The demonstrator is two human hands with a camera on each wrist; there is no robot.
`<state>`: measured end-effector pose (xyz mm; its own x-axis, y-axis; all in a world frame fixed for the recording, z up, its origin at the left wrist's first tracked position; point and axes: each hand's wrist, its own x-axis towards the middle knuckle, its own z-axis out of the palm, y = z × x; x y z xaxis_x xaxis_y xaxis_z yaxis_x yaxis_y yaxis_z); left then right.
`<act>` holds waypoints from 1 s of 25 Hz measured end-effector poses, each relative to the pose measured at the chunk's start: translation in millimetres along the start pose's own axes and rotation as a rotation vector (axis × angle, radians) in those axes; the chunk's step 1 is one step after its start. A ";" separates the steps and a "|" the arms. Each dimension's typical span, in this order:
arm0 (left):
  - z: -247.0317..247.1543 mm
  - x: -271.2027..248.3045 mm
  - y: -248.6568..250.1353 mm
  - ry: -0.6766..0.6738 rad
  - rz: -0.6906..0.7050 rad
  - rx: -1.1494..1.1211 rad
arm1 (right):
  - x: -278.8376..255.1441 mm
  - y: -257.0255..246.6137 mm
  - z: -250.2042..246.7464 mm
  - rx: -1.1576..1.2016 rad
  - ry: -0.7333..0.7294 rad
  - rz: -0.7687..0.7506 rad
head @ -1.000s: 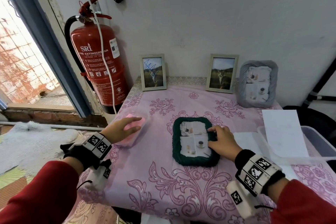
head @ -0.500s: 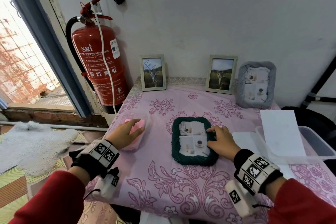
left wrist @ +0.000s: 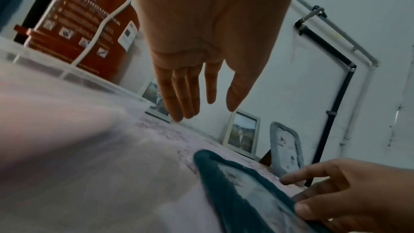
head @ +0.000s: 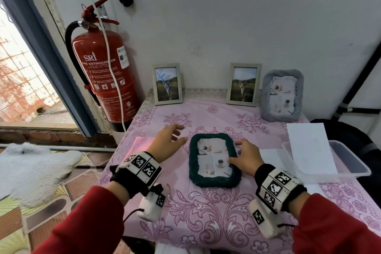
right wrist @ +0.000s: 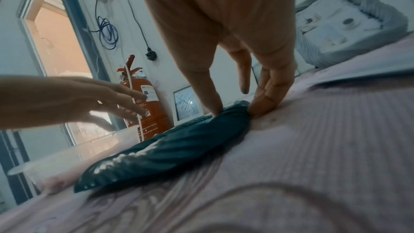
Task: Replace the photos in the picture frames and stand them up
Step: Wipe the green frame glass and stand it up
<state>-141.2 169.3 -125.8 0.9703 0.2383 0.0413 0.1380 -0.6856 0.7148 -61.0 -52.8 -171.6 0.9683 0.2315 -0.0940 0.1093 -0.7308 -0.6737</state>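
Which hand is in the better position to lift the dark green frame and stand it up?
Probably the right hand: its fingers already grip the edge of the dark green frame, which lies flat. The left hand hovers open beside it.

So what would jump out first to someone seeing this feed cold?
Probably the dark green frame lying flat mid-table, the right hand gripping its right edge and the left hand open, hovering beside it. Then the big red fire extinguisher at the left wall, and three frames standing along the back.
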 end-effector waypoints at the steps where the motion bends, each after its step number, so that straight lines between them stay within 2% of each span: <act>1: 7.1 0.8 2.4 -0.045 -0.052 -0.051 | -1.2 -0.4 -0.5 0.040 0.027 0.016; 5: 33.6 -0.9 2.3 -0.189 -0.222 -0.209 | -3.9 0.3 -0.5 0.183 0.046 0.061; 9: 45.3 1.7 0.0 -0.149 -0.312 -0.306 | -3.4 -4.1 -6.6 0.660 -0.074 0.198; 12: 45.5 3.1 3.0 -0.127 -0.380 -0.436 | -3.3 -10.0 -10.8 0.835 -0.118 0.234; 15: 45.5 3.8 8.0 -0.099 -0.326 -0.532 | -1.2 -14.1 -13.5 0.855 -0.095 0.194; 20: 34.3 9.5 21.5 -0.067 -0.216 -0.866 | 8.5 -21.4 -28.1 0.903 -0.096 0.108; 25: 18.3 28.5 32.5 -0.045 -0.052 -1.023 | 15.7 -32.1 -34.8 0.937 -0.124 0.003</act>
<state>-105.3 141.2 -114.2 0.9774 0.2104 -0.0184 -0.0346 0.2451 0.9689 -41.5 -48.0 -125.9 0.9317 0.3362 -0.1373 -0.1699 0.0694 -0.9830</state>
